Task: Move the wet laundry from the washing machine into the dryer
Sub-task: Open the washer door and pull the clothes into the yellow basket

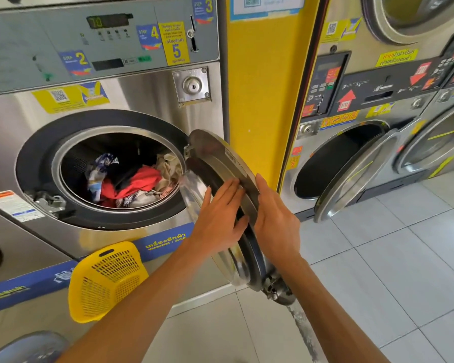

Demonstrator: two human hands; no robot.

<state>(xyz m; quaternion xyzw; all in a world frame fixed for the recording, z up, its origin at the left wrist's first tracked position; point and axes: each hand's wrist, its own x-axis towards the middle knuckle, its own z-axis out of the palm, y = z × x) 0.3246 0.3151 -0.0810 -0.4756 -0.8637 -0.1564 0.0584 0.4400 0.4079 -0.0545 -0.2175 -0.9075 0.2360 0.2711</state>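
The steel washing machine [142,95] on the left has its round door [215,155] swung open to the right. Wet laundry [134,179] lies in the drum: red, white, blue-patterned and beige pieces. My left hand [220,218] lies flat with straight fingers on the door's inner side. My right hand [275,221] rests with straight fingers on the door's outer edge. To the right, past a yellow pillar, the dryer [333,163] stands with its door [357,174] open and a dark drum in which no laundry shows.
A yellow plastic laundry basket [108,281] sits tilted on the floor below the washer's opening. More machines stand at far right [440,137] and above the dryer. Pale tiled floor [378,271] stretches between washer and dryer. Another round door shows at the lower left corner.
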